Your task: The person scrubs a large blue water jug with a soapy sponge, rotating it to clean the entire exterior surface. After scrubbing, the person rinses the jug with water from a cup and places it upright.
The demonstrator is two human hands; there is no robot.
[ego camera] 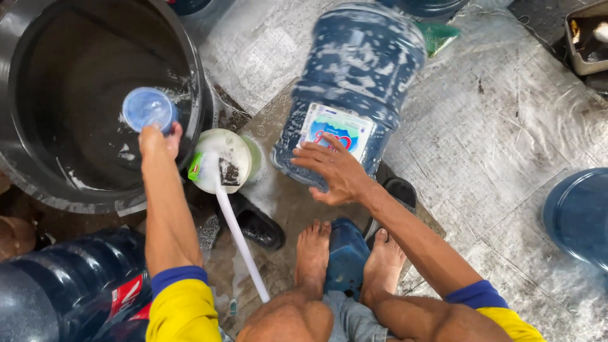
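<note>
The person squats on a low blue stool (347,253) with both bare feet planted on the wet floor (506,126), so that the work sits within easy reach between the knees. The left hand (158,140) reaches out over the rim of a big black tub (201,88) and closes its grip on a small blue cup (148,108), held mouth-up above the tub's dark inside, where a little soapy water appears to lie at the bottom. The right hand (335,170) lies flat and open, fingers spread, on the soapy water jug (354,82), close by its white label; the jug lies tilted on its side and is streaked with foam, and the flat palm seems to keep the round body from rolling. Between the two hands stands a white bucket (223,158) with a white hose or handle (240,237) running from it down toward the person's knees.

Counted, the large blue water jugs number at least four in view: the foamy one under the hand, a dark one (57,297) at lower left, part of one (579,215) at the right edge, and the bottom of another (430,7) at the top. There is one tub, one cup, one bucket. A black sandal (256,223) lies beside the bucket, and a second (399,190) shows behind the right forearm.
</note>
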